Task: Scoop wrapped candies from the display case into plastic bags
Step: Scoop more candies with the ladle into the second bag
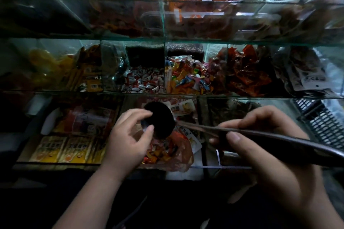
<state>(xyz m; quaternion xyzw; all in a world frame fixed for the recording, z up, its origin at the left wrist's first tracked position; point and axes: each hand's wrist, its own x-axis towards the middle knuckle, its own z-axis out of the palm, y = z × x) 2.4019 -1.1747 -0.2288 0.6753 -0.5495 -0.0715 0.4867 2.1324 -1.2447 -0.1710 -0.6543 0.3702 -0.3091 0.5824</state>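
A person's right hand point(270, 147) grips the long dark handle of a ladle point(260, 134), fingers curled round it and thumb on top. The round bowl of the ladle hangs before the lowest shelf of the glass display case point(186, 40). The left hand point(128, 135), its fingers and thumb curled at the bowl's rim, holds the mouth of an orange-tinted plastic bag point(180, 156) just beneath. Wrapped candies point(158, 154) lie inside the bag, and more fill the case's middle shelf.
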